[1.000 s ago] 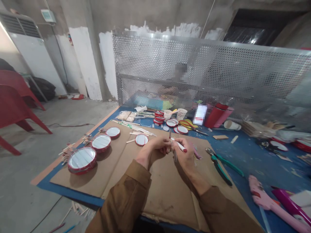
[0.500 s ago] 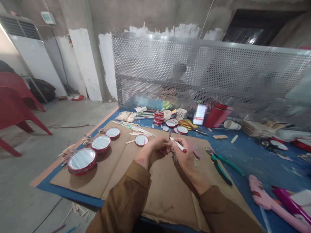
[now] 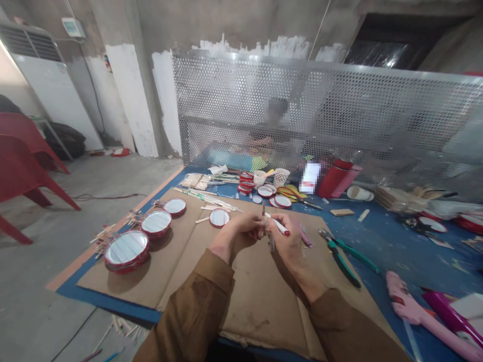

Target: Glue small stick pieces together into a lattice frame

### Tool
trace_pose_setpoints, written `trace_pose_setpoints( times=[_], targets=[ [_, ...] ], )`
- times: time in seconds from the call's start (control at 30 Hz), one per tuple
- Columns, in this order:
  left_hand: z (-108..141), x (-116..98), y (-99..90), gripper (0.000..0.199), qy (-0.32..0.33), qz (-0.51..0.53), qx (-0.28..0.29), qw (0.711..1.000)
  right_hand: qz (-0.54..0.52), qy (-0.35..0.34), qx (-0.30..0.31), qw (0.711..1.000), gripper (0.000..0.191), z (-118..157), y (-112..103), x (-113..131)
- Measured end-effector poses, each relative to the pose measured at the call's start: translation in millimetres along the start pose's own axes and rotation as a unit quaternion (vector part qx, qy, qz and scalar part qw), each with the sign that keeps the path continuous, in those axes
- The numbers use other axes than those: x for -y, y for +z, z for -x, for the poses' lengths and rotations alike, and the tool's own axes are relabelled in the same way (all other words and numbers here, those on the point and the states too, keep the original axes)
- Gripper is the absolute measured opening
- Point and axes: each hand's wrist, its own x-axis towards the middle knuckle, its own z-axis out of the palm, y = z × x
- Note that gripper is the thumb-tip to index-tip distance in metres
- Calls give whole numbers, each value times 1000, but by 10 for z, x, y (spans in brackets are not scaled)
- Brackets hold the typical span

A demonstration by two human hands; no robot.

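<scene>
Above the middle of the brown cardboard (image 3: 241, 296), my left hand (image 3: 247, 225) is closed on a thin dark strip (image 3: 271, 244). Close beside it on the right, my right hand (image 3: 289, 239) grips a white pen with a red end (image 3: 279, 224), its tip near the strip. The fingers of both hands almost touch. A small round white disc with a red rim (image 3: 219, 217) lies left of my left hand, next to light wooden sticks (image 3: 203, 219). Three larger red-rimmed round pieces, the biggest (image 3: 127, 247) nearest, stand in a row at the cardboard's left.
Green-handled pliers (image 3: 343, 264) lie right of my hands, with a pink glue gun (image 3: 405, 301) beyond. Along the back stand paper cups (image 3: 281, 177), a lit phone (image 3: 310, 178) and a red bottle (image 3: 335, 178). A person shows behind the perforated metal screen (image 3: 226, 95).
</scene>
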Motion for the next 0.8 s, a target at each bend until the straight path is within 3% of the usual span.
trace_pose_setpoints(
  times=[0.8],
  targets=[
    [-35, 37, -6, 39, -2, 14, 0, 1000, 2, 5, 30, 1000, 31, 2, -32, 2]
  ],
)
